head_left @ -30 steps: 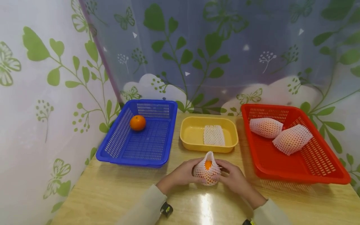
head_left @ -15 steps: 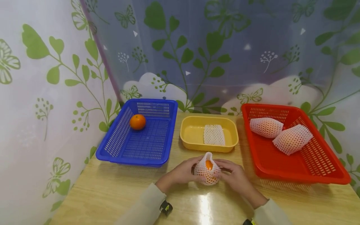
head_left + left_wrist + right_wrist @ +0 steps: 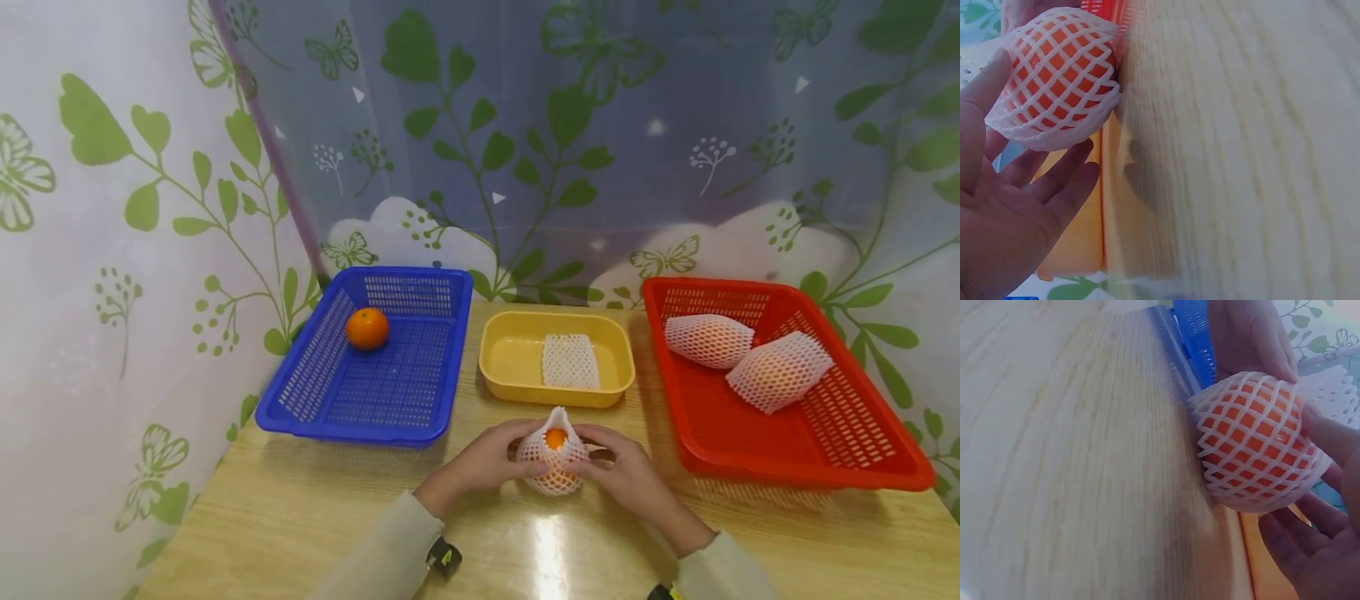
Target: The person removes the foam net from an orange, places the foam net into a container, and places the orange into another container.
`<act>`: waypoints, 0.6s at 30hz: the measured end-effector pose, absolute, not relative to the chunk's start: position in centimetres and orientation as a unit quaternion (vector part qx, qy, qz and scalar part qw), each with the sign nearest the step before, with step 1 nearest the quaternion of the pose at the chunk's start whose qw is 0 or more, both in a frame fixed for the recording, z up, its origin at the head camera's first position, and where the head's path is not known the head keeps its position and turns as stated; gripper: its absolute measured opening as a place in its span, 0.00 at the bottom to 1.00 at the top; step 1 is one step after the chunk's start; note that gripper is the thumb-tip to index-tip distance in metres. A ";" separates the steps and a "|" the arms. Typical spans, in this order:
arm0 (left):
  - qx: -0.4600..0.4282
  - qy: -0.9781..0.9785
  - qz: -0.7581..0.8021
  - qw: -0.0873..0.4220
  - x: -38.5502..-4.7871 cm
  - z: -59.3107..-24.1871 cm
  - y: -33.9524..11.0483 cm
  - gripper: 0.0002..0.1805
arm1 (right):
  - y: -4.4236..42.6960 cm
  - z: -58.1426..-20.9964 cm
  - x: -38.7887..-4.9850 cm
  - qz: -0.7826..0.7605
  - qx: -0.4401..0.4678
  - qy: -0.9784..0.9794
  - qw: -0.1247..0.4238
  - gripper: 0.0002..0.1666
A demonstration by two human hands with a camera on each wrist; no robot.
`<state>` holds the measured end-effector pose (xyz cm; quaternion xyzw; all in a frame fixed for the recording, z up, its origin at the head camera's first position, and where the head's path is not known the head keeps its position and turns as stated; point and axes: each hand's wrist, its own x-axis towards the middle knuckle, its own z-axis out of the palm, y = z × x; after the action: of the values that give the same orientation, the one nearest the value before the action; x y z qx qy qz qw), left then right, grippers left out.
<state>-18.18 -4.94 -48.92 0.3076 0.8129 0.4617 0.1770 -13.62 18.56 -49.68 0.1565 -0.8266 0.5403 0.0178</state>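
Note:
An orange fruit inside a white foam net (image 3: 553,467) stands near the table's front, between the two hands. The left hand (image 3: 487,457) grips its left side, thumb in front and fingers behind. From the right, the right hand (image 3: 624,471) holds it the same way. At the top the net gathers to a peak, with bare orange showing through a gap. The left wrist view shows the net (image 3: 1060,81) stretched round the fruit, curved fingers of the left hand (image 3: 1016,187) beneath. In the right wrist view the right hand (image 3: 1325,519) touches the netted fruit (image 3: 1257,440).
A blue basket (image 3: 360,429) at the left holds one orange fruit (image 3: 367,329). Behind the hands, a yellow tray (image 3: 498,387) contains a flat white net (image 3: 570,361). The red basket (image 3: 795,471) at the right has two netted fruits (image 3: 708,340) inside.
Both hands keep their grip on the netted fruit and have barely moved. The left thumb has shifted slightly up on the net. The baskets and tray stand as before.

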 end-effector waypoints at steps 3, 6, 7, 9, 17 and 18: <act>0.305 0.818 0.458 0.169 -18.2 -49.0 -5.0 0.34 | 18.2 -49.5 -13.7 0.529 0.165 -0.832 0.015 0.32; 0.306 0.820 0.457 0.158 -18.2 -49.1 -5.0 0.32 | 18.0 -49.4 -13.7 0.522 0.169 -0.836 0.010 0.33; 0.308 0.819 0.459 0.153 -18.2 -49.2 -5.0 0.32 | 17.9 -49.4 -13.7 0.521 0.167 -0.837 0.008 0.33; 0.306 0.819 0.462 0.147 -18.2 -49.2 -5.0 0.31 | 17.8 -49.4 -13.8 0.523 0.168 -0.836 0.001 0.34; 0.281 0.829 0.469 0.120 -17.9 -48.8 -4.9 0.27 | 17.5 -49.4 -13.9 0.520 0.168 -0.838 -0.008 0.33; 0.279 0.828 0.471 0.122 -17.9 -48.8 -4.9 0.27 | 17.5 -49.4 -14.0 0.517 0.169 -0.839 -0.010 0.33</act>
<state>-17.90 -4.90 -48.76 0.2792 0.8277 0.4712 0.1218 -13.95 17.52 -49.39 0.1689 -0.8391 0.5170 -0.0095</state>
